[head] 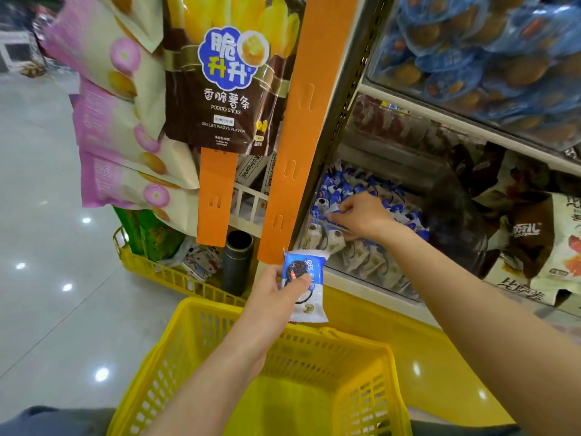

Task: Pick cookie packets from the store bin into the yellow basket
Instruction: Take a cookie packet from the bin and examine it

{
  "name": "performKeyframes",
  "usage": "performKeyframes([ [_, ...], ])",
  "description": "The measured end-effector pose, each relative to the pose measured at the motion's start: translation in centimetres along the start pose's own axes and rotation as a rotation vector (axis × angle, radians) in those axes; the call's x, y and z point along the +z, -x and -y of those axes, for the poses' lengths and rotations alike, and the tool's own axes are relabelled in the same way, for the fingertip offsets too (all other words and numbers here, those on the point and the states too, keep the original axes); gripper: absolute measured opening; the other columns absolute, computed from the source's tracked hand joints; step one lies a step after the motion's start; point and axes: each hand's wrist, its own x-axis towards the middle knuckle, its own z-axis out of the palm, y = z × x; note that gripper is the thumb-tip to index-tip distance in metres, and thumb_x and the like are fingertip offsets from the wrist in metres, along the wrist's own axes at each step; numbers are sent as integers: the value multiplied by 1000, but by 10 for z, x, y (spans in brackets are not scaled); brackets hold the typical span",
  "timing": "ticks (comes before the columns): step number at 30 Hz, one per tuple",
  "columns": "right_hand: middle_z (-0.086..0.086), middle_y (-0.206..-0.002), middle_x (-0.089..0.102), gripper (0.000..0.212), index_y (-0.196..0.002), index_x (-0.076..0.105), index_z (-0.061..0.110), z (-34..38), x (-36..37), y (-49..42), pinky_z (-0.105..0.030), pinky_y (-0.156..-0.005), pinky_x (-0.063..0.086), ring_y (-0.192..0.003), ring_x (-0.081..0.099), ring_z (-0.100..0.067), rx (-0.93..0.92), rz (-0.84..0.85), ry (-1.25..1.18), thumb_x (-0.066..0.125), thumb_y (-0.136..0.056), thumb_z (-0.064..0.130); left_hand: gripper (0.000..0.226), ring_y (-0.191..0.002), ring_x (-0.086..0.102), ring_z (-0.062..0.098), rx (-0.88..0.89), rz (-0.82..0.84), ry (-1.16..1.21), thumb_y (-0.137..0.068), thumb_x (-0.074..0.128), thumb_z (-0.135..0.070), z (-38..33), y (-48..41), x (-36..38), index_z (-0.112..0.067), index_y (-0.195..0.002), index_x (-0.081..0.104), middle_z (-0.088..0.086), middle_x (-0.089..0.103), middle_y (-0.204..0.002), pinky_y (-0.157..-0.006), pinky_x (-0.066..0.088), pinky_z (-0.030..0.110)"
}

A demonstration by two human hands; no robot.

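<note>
My left hand [276, 292] grips a blue and white cookie packet [306, 286], holding it upright just above the far rim of the yellow basket [195, 328]. The basket's inside looks bare. My right hand [361, 215] reaches into the clear store bin [317, 220] on the lower shelf, its fingers pinched on a blue and white packet [333, 210] near the bin's front left corner. Several more blue and white cookie packets [349, 187] fill the bin.
Orange hanging strips [301, 127] with snack bags [220, 89] hang left of the shelf post. A second yellow basket [151, 269] with a dark cylinder [237, 262] stands behind. Brown and white bags [534, 240] sit right of the bin. A yellow base ledge [440, 357] runs below.
</note>
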Motion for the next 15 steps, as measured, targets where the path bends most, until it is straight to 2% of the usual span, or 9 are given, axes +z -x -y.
performKeyframes([
  [2,-8,-62,49,35,-67,58,9,2,-1,-2,-17,-44,35,-49,49,-11,12,49,-26,56,-90,35,23,-83,56,2,6,5,-14,-91,54,-30,0,-1,1,-22,-113,51,-2,61,-102,-48,41,8],
  [4,-5,-62,50,40,-63,51,11,3,-7,-1,-22,-54,37,-57,49,-14,15,134,-28,49,-94,37,21,-72,58,-4,21,20,-17,-91,54,-27,0,-2,1,-20,-111,51,-7,59,-94,-41,37,1],
  [5,-5,-65,54,40,-64,52,11,3,-9,1,-24,-61,43,-63,55,-16,27,179,-60,46,-96,36,21,-67,58,-8,31,30,-20,-91,54,-26,1,-2,2,-19,-110,51,-8,59,-91,-41,36,0],
  [7,-9,-79,62,38,-83,62,7,3,-12,7,-29,-75,49,-76,63,-21,57,225,-116,42,-98,35,23,-68,58,-7,49,38,-31,-91,55,-26,2,-2,3,-18,-111,52,-7,60,-93,-42,36,-1],
  [8,-7,-82,62,38,-97,63,6,3,-12,12,-28,-72,48,-76,61,-18,45,188,-89,41,-98,36,24,-73,57,-5,55,37,-39,-90,56,-27,3,-1,3,-18,-113,52,-6,60,-96,-43,36,-1],
  [10,5,-81,57,32,-112,60,12,3,-10,27,-20,-62,41,-71,53,-8,-60,-21,-55,41,-98,34,28,-79,56,-1,67,29,-52,-90,57,-26,4,0,4,-19,-116,51,-2,60,-104,-46,38,-1],
  [12,11,-86,58,22,-109,59,20,7,-7,56,-10,-63,40,-74,54,0,-207,-248,-167,44,-97,29,29,-79,57,-1,80,20,-57,-90,58,-22,5,1,4,-18,-118,49,1,60,-109,-47,38,-1],
  [13,13,-86,60,17,-104,58,24,7,-5,72,-8,-64,43,-77,56,1,-271,-302,-237,45,-96,30,30,-78,58,-1,87,22,-59,-90,58,-20,6,1,4,-18,-119,49,1,61,-109,-48,39,-1],
  [15,15,-86,60,14,-99,57,30,7,2,103,-6,-68,43,-82,55,5,-329,-255,-318,46,-93,35,31,-75,60,-4,106,44,-61,-90,57,-16,7,2,4,-18,-119,47,0,63,-108,-51,40,0],
])
